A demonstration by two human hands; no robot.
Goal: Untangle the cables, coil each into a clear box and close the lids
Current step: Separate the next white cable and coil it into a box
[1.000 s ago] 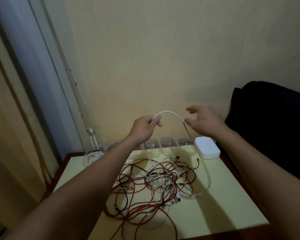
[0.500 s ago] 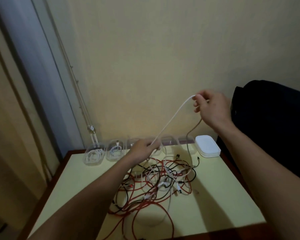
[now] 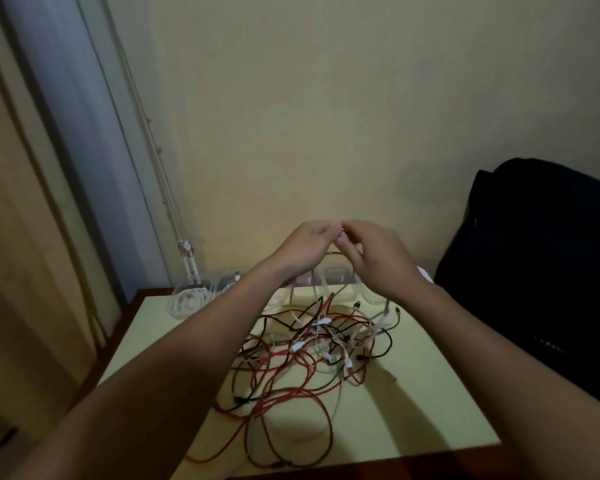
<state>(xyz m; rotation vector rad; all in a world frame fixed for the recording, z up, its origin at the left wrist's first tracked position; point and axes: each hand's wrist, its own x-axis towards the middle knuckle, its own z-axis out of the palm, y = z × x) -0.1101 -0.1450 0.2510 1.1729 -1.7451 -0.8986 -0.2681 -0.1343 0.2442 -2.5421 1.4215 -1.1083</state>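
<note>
— Several cables make up the tangle [image 3: 312, 344] in the lower centre of the frame: red ones in wide loops, black ones threaded through them, and white ones with small plugs knotted in the middle. How do they look to you?

— Thin and limp, all crossing one another. One red loop reaches down to the near edge of the bench [image 3: 430, 403].

— And what have you got hold of?

— My left hand [image 3: 305, 251] and my right hand [image 3: 378, 258] meet just above centre frame, fingertips pinched together on a pale cable [image 3: 333, 253]. Both grips are nearly closed, thumbs against forefingers. Only a short arc of that cable shows beneath my fingers; the rest is hidden behind my hands.

— Where does the tangle sit against your grip?

— Below it in the frame, lying on the bench, apart from my hands.

— And the boxes?

— A row of clear boxes [image 3: 333, 277] stands along the far edge of the bench, partly behind my wrists. At left centre one box [image 3: 187, 299] holds a coiled white cable.

— The room?

— The bench top is pale yellow-green with a dark wooden rim, set against a cream wall [image 3: 326, 116]. A curtain [image 3: 66, 133] hangs at the left, and a dark bag [image 3: 541, 254] fills the right edge.
</note>
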